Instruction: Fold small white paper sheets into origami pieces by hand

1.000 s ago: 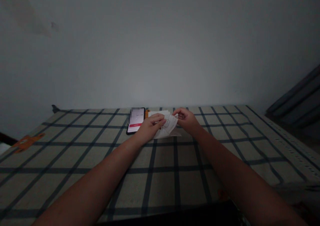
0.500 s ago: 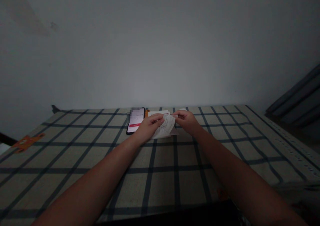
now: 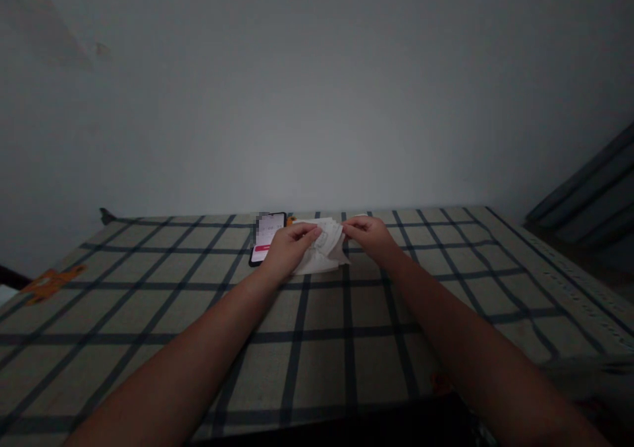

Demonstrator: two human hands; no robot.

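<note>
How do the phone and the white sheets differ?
The phone has a dark rim and lit screen; the white sheets are pale with faint markings. The phone is one rigid slab, whereas the sheets are thin, overlapping layers. Both are partly hidden by the left hand.

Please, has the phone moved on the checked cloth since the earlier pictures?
No. The phone lies in the same place, judged against the stripes of the checked cloth around it.
</note>
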